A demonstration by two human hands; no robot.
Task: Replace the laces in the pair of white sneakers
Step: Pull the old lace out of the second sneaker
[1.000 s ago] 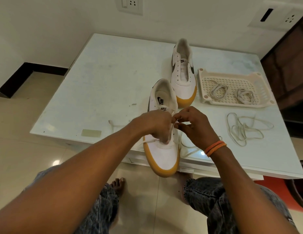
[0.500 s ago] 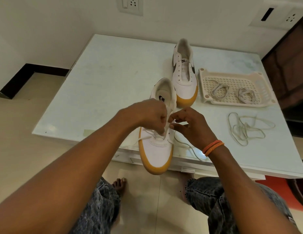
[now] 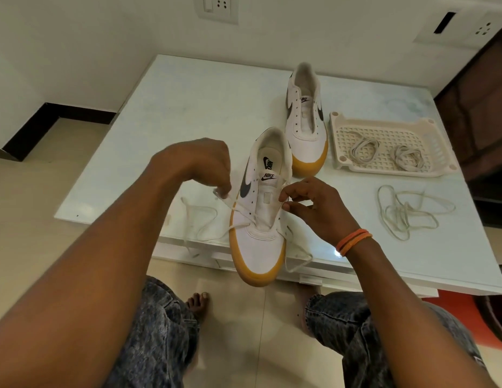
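Note:
A white sneaker with a tan sole (image 3: 258, 247) lies at the table's near edge, its toe over the edge. A white lace (image 3: 208, 219) runs through its lowest eyelets. My left hand (image 3: 199, 163) pinches one strand of this lace to the left of the shoe. My right hand (image 3: 308, 205) pinches at the shoe's right eyelet row; the other lace end (image 3: 297, 256) trails below it. The second sneaker (image 3: 306, 121) stands farther back with no lace. Two coiled laces (image 3: 364, 149) lie in a cream tray (image 3: 440, 152).
A loose tangled lace (image 3: 406, 211) lies on the white table (image 3: 174, 113) to the right of my right hand. Below the table edge are my knees in jeans and a bare foot (image 3: 198, 303). A wall with sockets stands behind.
My left hand has drawn the lace out leftwards, away from the shoe's tongue. My hands, which were together over the shoe, are now apart. The shoe has tilted slightly.

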